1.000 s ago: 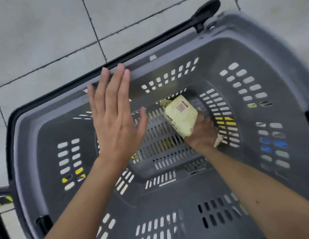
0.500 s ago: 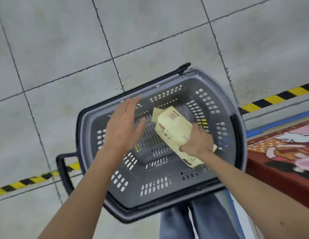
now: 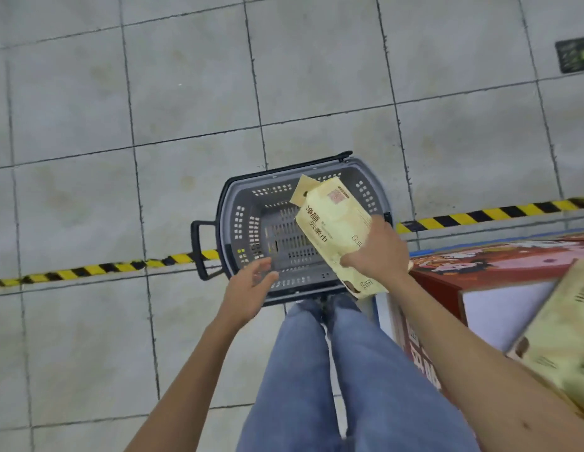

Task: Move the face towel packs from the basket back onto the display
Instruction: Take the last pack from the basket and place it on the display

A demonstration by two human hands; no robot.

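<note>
My right hand (image 3: 378,251) grips a pale yellow face towel pack (image 3: 333,223) and holds it in the air above the right side of the grey shopping basket (image 3: 238,223), which stands on the floor. No other pack shows inside the basket. My left hand (image 3: 250,288) hovers with relaxed fingers over the basket's near rim and holds nothing. At the right edge, another yellow pack (image 3: 564,337) lies on the red display (image 3: 447,272), blurred.
Grey floor tiles surround the basket, crossed by a yellow-and-black hazard stripe (image 3: 98,269). My legs in blue jeans (image 3: 316,370) stand just behind the basket. The basket's black handle (image 3: 199,249) sticks out to the left.
My right hand has lifted the pack out of the basket, up and toward the right. The view has risen far above the basket. My left hand has drawn back to the near rim.
</note>
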